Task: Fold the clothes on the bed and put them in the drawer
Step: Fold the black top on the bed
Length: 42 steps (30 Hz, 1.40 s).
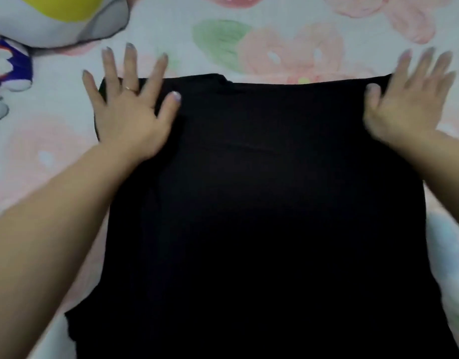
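Black garment (262, 203) filled the near and middle view, spread flat on the bed (41, 161), whose floral sheet showed round it. At the far left a grey and yellow plush toy (54, 19) and a smaller blue one (10, 68) lay near the garment's far left corner but apart from it. On that corner rested the left hand (130, 117), open, fingers spread and palm pressing flat, fingertips reaching past the edge onto the sheet. The far edge ran straight across, with a small bump near its middle that may have been a neckline. At the far right corner the right hand (410, 107), somewhat blurred, lay likewise open and flat, gripping nothing. By my reading the step in hand was smoothing the garment before a fold; no fold line showed on the dark cloth. The next move would call for pinching a side edge or both far corners and carrying them over. Bare sheet lay open beyond and to the right; the toys crowded the left. No drawer was in view
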Tool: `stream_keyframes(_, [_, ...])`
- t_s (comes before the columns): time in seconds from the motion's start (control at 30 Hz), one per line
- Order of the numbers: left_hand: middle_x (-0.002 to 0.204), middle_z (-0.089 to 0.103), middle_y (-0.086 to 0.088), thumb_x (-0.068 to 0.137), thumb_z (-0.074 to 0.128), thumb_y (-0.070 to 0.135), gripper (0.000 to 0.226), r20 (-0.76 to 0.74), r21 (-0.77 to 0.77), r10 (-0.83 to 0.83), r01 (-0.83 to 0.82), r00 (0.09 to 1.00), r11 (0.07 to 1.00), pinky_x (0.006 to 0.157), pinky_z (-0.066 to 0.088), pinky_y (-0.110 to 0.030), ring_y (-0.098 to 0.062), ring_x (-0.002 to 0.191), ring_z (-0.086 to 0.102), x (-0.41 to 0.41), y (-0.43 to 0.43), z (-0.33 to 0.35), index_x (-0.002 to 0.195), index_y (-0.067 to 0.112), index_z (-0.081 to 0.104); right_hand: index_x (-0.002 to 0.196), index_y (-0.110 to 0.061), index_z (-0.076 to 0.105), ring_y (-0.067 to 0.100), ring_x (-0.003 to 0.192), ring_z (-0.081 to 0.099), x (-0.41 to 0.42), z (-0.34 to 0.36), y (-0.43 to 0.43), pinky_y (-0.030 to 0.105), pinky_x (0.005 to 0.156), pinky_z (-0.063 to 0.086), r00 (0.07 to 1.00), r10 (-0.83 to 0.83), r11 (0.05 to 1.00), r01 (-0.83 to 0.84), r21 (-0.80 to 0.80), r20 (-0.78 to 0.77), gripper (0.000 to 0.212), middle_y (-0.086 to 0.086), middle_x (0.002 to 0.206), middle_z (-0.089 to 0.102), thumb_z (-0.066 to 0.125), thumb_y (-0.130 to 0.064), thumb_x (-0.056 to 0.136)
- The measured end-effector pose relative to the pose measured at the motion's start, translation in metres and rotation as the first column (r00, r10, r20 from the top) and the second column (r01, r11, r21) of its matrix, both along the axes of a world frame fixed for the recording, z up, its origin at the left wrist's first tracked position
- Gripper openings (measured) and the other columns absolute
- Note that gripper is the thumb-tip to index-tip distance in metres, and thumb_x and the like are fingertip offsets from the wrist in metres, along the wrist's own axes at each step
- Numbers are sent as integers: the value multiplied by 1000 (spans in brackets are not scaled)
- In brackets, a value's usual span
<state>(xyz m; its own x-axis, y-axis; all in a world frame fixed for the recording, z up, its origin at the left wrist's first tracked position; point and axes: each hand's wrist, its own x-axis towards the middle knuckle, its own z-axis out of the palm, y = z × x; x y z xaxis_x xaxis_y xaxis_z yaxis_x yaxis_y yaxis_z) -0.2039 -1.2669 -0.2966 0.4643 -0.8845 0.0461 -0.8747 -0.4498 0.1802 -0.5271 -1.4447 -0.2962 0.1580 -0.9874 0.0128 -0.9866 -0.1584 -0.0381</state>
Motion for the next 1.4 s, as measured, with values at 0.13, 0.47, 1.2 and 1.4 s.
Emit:
stream_keyframes(0.13, [156,12,-13,89,24,52,56,-76,-26,-125,123,989,992,108,-4,-55,-32,142,-3,-111,86,-11,143,37,18,143,-3,28,34,141,19,55,-10,169,49,113,14,813,547,835,-545,-70,200,66,17,151,25,33,-42,90])
stream_keyframes(0.47, [125,46,-33,89,41,32,52,-236,-70,307,-332,922,941,99,30,-50,-47,117,40,-62,194,-14,130,1,46,143,-8,23,45,132,26,-142,-3,157,60,106,24,982,-171,957,185,221,-82,73,26,145,28,21,-51,85])
stream_keyframes(1.2, [80,68,-16,78,70,6,78,-839,294,478,-523,259,800,63,55,-35,-26,75,70,-116,324,39,109,66,32,78,3,65,32,74,63,-184,42,286,38,71,45,646,-729,513,295,806,227,29,17,79,70,70,-26,80])
stream_keyframes(1.4, [65,58,-11,88,56,-1,30,-908,262,413,-680,66,684,45,48,-15,-14,48,58,-112,298,59,81,28,64,110,-5,54,21,62,58,-161,59,277,32,57,46,474,-785,579,330,745,399,22,13,85,62,56,-16,92])
